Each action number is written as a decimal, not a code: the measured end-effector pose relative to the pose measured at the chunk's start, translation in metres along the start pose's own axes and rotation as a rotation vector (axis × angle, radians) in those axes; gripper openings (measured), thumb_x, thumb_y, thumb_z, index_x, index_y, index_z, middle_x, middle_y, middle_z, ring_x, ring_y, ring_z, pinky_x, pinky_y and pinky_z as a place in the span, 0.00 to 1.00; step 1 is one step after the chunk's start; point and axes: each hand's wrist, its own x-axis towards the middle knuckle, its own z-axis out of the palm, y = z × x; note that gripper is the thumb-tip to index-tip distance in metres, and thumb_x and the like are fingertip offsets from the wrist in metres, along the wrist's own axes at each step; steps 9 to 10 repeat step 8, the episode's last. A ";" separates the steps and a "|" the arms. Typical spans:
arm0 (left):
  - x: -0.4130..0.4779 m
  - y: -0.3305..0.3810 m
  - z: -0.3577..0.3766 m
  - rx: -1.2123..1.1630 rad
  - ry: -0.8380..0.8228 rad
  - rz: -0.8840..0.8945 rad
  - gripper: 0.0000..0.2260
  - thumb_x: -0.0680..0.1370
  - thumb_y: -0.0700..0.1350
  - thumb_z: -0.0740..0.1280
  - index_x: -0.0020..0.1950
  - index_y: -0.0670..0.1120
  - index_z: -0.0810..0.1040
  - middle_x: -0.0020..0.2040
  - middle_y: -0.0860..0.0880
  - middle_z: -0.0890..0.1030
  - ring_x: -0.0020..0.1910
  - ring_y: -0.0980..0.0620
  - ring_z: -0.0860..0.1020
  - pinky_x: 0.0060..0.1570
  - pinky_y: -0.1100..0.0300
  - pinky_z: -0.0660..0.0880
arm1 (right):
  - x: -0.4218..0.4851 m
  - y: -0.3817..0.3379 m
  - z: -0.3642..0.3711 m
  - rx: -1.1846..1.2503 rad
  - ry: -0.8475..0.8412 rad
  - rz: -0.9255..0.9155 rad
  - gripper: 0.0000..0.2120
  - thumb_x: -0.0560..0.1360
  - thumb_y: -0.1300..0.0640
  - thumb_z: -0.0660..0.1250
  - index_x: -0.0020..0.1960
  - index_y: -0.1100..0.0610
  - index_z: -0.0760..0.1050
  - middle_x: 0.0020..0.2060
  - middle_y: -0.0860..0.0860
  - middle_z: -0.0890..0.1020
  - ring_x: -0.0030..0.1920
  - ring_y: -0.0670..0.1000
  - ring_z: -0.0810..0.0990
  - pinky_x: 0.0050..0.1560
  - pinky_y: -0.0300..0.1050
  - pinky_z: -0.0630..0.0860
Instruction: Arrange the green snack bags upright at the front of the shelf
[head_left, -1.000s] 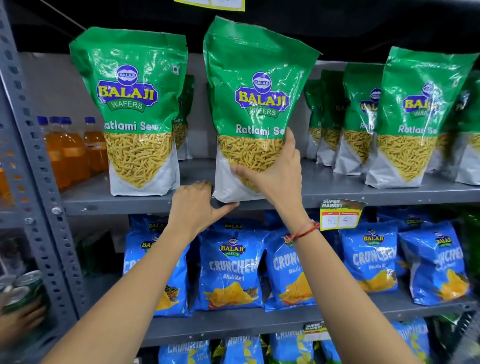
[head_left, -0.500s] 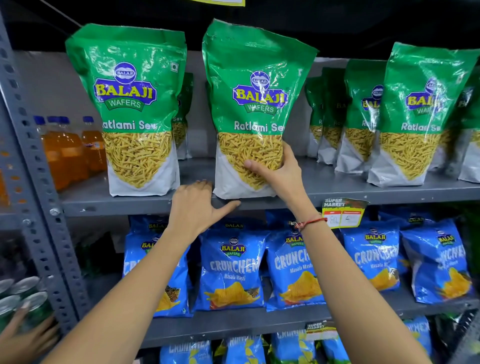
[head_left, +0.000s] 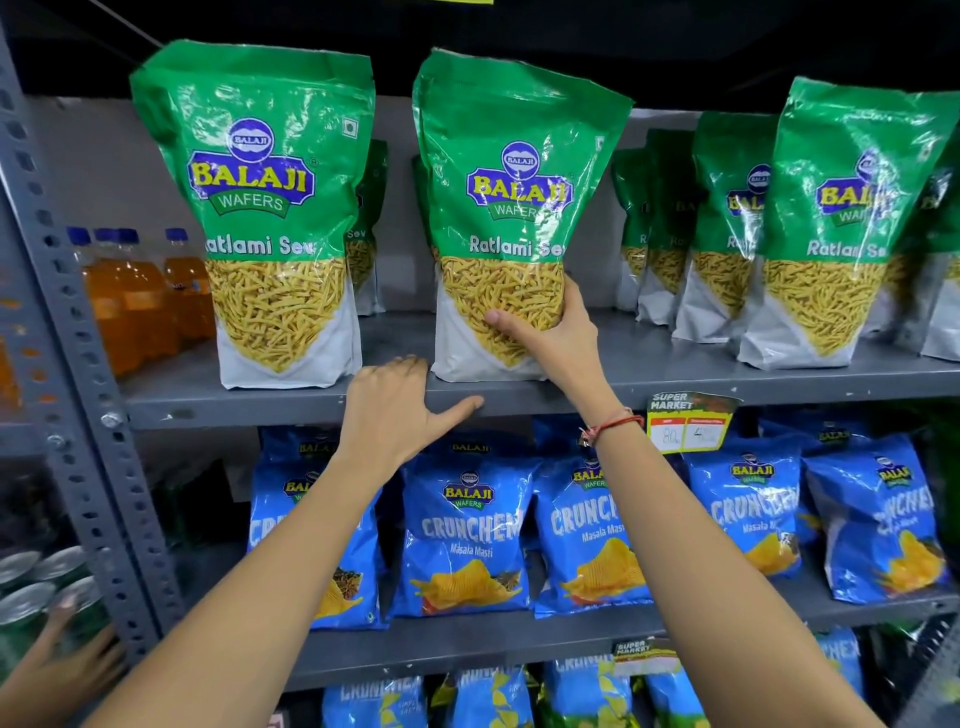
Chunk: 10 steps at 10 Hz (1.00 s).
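A green snack bag (head_left: 511, 176) stands upright at the front of the grey shelf (head_left: 311, 408), and my right hand (head_left: 553, 332) grips its lower right side. To its left another green bag (head_left: 265, 208) stands upright at the shelf's front. My left hand (head_left: 395, 410) rests on the shelf's front edge between the two bags, fingers spread, holding nothing. A third front green bag (head_left: 841, 223) stands at the right, with several more green bags (head_left: 722, 223) behind and beside it.
Orange drink bottles (head_left: 140, 301) stand left of the shelf upright (head_left: 67, 332). Blue snack bags (head_left: 467, 530) fill the shelf below, under a price tag (head_left: 688, 421). Another person's hand (head_left: 62, 665) touches green cans (head_left: 36, 587) at the lower left.
My right hand has slid from the bag's lower front to its lower right side, and the bag has settled flat on the shelf. My left hand has stayed on the shelf edge.
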 end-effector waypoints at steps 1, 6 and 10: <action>0.000 0.000 0.000 -0.012 -0.022 -0.012 0.38 0.68 0.74 0.49 0.48 0.42 0.79 0.46 0.45 0.83 0.44 0.44 0.81 0.40 0.53 0.74 | 0.001 0.001 -0.001 0.006 -0.005 -0.005 0.43 0.60 0.43 0.80 0.69 0.50 0.66 0.57 0.44 0.77 0.55 0.42 0.75 0.55 0.34 0.70; 0.000 0.001 -0.004 -0.033 -0.085 -0.040 0.43 0.67 0.75 0.46 0.53 0.41 0.79 0.52 0.43 0.83 0.51 0.45 0.80 0.47 0.51 0.76 | -0.003 -0.002 -0.004 -0.031 -0.018 -0.018 0.46 0.60 0.40 0.79 0.71 0.48 0.62 0.57 0.42 0.75 0.56 0.42 0.74 0.51 0.29 0.68; 0.003 -0.002 -0.005 -0.168 -0.048 -0.101 0.40 0.72 0.69 0.57 0.68 0.38 0.68 0.70 0.40 0.71 0.71 0.45 0.67 0.65 0.50 0.68 | -0.010 -0.017 -0.016 -0.079 0.101 -0.124 0.52 0.60 0.34 0.74 0.75 0.54 0.57 0.69 0.52 0.69 0.68 0.49 0.69 0.68 0.48 0.68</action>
